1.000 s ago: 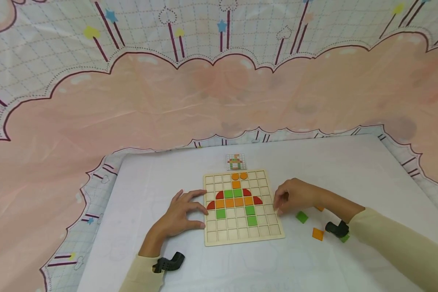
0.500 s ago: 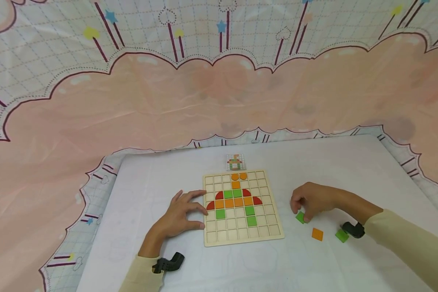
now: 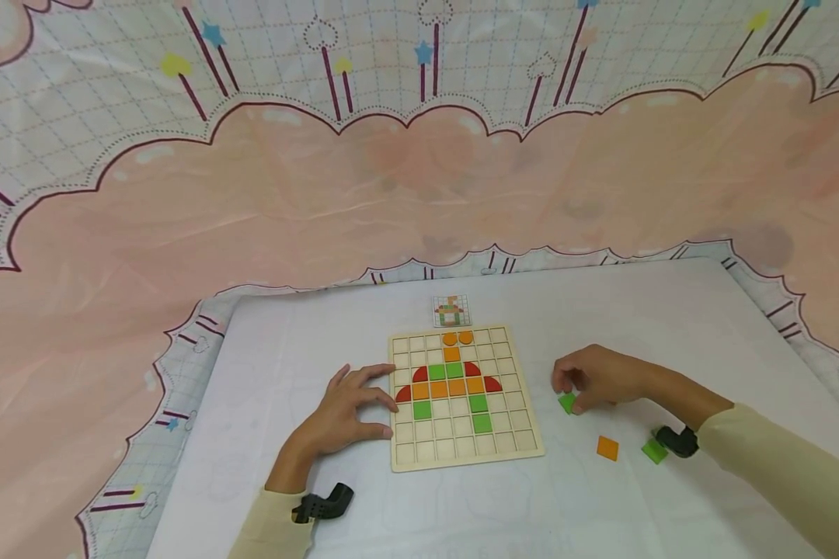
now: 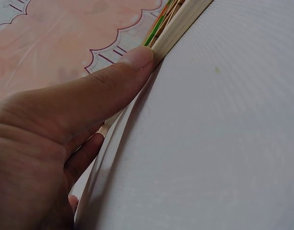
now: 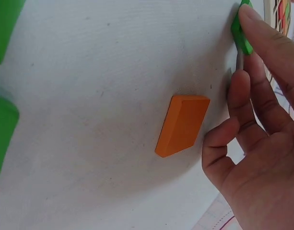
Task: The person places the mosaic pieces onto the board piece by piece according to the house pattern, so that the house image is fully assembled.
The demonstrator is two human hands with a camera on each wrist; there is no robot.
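A square wooden grid board point(image 3: 524, 435) lies on the table, bearing a pattern of orange, green and red pieces. My left hand point(image 3: 332, 415) rests at its left edge, fingers spread and fingertips touching the rim; in the left wrist view the thumb point(image 4: 103, 88) lies against the board's side point(image 4: 178, 36). To the right of the board, my right hand point(image 3: 604, 376) pinches a green square tile point(image 3: 567, 403) between thumb and fingers, low over the tabletop. The right wrist view shows this green tile point(image 5: 241, 33) at the fingertips, with an orange tile point(image 5: 185, 124) beside the palm.
A small pattern card point(image 3: 451, 310) lies behind the board. Loose on the right are an orange square tile point(image 3: 607, 448) and a green tile point(image 3: 654, 451), partly covered by the black wrist camera point(image 3: 678, 441). A printed cloth point(image 3: 419, 194) hangs behind the white table point(image 3: 308, 334).
My right hand has moved right from the board's edge to the loose tiles and taken hold of a green one, shifting it slightly up and left. The left hand stays put.
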